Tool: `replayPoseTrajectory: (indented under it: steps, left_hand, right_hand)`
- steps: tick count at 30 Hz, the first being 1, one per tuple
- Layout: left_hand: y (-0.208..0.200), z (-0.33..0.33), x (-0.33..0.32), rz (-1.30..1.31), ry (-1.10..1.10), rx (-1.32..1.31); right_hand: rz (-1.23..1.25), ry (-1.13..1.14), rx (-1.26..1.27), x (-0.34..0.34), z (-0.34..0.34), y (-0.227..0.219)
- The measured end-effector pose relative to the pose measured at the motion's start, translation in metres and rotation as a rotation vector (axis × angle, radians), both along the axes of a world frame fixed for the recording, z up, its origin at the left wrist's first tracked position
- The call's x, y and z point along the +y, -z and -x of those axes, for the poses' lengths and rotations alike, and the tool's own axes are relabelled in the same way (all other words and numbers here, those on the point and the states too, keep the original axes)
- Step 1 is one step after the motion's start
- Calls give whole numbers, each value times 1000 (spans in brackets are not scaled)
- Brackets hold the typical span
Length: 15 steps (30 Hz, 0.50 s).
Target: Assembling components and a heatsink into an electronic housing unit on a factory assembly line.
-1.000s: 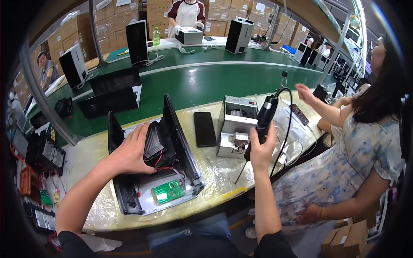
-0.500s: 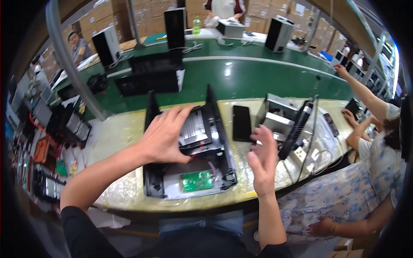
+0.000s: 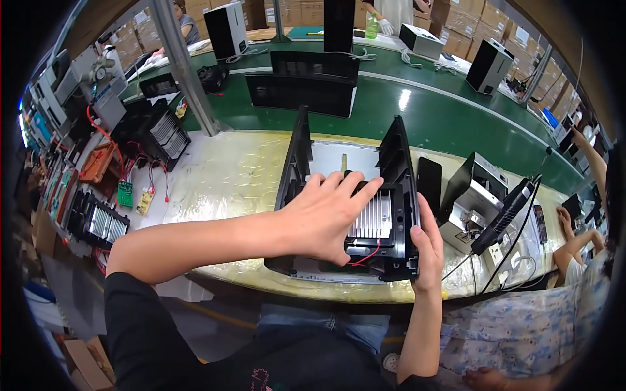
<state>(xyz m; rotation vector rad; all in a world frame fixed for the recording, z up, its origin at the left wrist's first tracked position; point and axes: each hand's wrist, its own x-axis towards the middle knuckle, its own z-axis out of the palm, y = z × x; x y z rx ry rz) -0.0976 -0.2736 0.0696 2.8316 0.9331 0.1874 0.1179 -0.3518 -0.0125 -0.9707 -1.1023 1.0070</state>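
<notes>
A black open housing [image 3: 297, 153] with tall side walls and a pale metal floor lies on the workbench before me. Inside it sits a black-framed heatsink module [image 3: 386, 220] with silver fins and a thin red wire. My left hand [image 3: 329, 212] reaches over this module from above, fingers curled round its far edge and thumb at the near edge. Against the outer face of the housing's right wall, my right hand [image 3: 427, 251] is closed, thumb at the wall's edge. The green board at the housing's near end is mostly hidden under the module and my hand.
Right of the housing lie a dark phone [image 3: 428, 182], an open metal casing [image 3: 479, 186] and a black handheld tool [image 3: 505, 215] with a cable. At left are more heatsink units [image 3: 104, 221] and a small green circuit board [image 3: 126, 193]. A metal post [image 3: 179, 65] rises beyond. Co-workers sit right.
My right hand has gone from open in the air to the housing's right wall. The heatsink module now sits nearer me and rightward in the housing, covering the green board. My view has turned left.
</notes>
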Motion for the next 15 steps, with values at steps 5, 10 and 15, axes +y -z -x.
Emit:
replayPoseTrajectory:
  steps: [5, 10, 15]
  left_hand:
    - [9, 2, 10, -11, -3, 15]
    - [23, 2, 15, -43, 68, -26]
    - [26, 12, 14, -28, 68, -60]
  right_hand:
    - [12, -13, 17, -2, 1, -8]
    - [4, 46, -202, 5, 13, 2]
    - [-1, 18, -151, 6, 19, 5]
